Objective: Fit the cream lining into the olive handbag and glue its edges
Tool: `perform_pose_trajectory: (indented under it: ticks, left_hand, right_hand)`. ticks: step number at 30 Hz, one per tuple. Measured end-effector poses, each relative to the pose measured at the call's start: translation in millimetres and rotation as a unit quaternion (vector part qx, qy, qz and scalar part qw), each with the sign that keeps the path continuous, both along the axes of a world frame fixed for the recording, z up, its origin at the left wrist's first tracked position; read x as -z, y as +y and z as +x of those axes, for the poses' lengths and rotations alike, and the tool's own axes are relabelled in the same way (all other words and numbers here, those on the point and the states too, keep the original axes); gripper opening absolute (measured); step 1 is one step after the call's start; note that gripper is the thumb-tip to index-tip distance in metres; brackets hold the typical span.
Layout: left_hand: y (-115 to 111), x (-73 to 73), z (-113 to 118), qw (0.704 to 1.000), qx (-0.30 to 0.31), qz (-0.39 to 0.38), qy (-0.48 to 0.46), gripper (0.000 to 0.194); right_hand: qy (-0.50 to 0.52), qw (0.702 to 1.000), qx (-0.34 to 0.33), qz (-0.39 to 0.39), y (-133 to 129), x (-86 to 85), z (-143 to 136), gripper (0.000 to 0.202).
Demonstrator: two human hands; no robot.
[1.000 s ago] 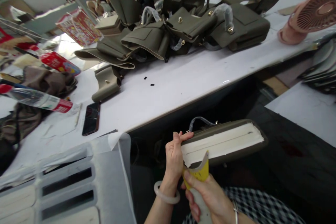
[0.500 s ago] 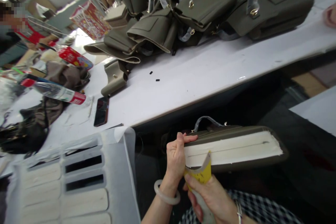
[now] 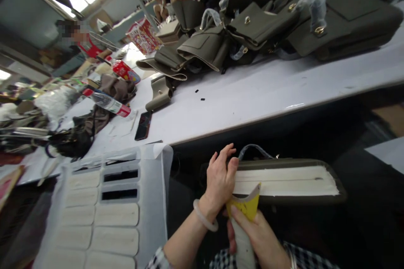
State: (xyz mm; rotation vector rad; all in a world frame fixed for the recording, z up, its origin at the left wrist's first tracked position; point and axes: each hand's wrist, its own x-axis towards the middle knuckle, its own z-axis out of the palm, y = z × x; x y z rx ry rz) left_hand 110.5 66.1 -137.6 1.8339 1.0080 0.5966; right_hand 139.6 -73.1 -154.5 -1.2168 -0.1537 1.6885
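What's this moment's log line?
left hand: open, at dark olive bag | right hand: holding grey-handled yellow tool | long white strip: along bag

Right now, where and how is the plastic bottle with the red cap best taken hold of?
Probably by the clear body of the plastic bottle, between the red cap and the red label, from above, thumb and fingers across its length. It lies on its side, rounded body facing up; brown cloth bunches along its far side.

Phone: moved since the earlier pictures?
No. The phone keeps its place on the white table, just right of the bottle in the view.
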Motion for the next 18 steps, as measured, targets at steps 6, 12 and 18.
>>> perform_pose_trajectory:
  ticks: [6,12,18]
  left_hand:
    - [-13.9,16.0,-43.6,0.93,-0.028,-0.263,-0.254,0.055]
    - [-40.8,26.0,-75.4,0.932,0.009,-0.276,-0.236,0.08]
    - [-42.8,30.6,-70.1,0.917,-0.027,-0.305,-0.257,0.071]
  right_hand:
    - [-0.13,0.991,0.02,-0.013,-19.9,-34.7,68.1,0.063]
    - [-0.31,0.951,0.006,-0.005,11.6,-67.5,165.7,0.059]
    - [-0.663,0.736,-0.133,0.023,94.4,-48.9,253.4,0.049]
